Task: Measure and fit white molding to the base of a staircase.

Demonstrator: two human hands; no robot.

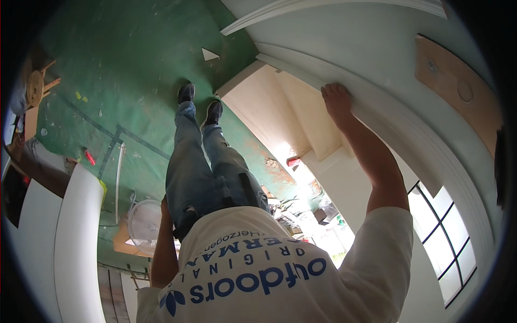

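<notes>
My right hand [336,99] is raised on the right, its fingers curled over the edge of a long white trim board [389,137] along a pale wall. Beneath it is a plywood panel structure [291,107] in light beige. My left hand [165,210] hangs low beside my left thigh, largely hidden by my jeans; whether it holds anything cannot be seen. My feet stand on the green floor [107,48] in dark shoes.
A wooden stool [36,88], white curved panels [75,242], a standing fan [144,226] and a red object [89,156] are at left. A white offcut [210,54] lies ahead. A brown panel [452,86] and black-barred window [447,253] are at right; clutter [320,215] sits below.
</notes>
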